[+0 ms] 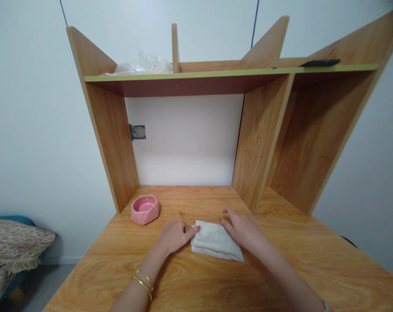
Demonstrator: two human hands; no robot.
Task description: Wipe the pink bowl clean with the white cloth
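A folded white cloth lies flat on the wooden desk between my hands. Its layers show along the front edge, and the right front corner sticks out to a point. My left hand is at the cloth's left edge, thumb resting on the upper left corner and fingers curled in, their tips hidden. At the upper right side is my right hand, its thumb and index finger spread apart. The right thumb touches or nearly touches the cloth's edge; nothing is gripped in that hand.
A pink faceted bowl stands at the back left of the desk. Upright wooden panels and a shelf rise behind, with a clear plastic bag and a dark flat object on top. A patterned cushion is at far left.
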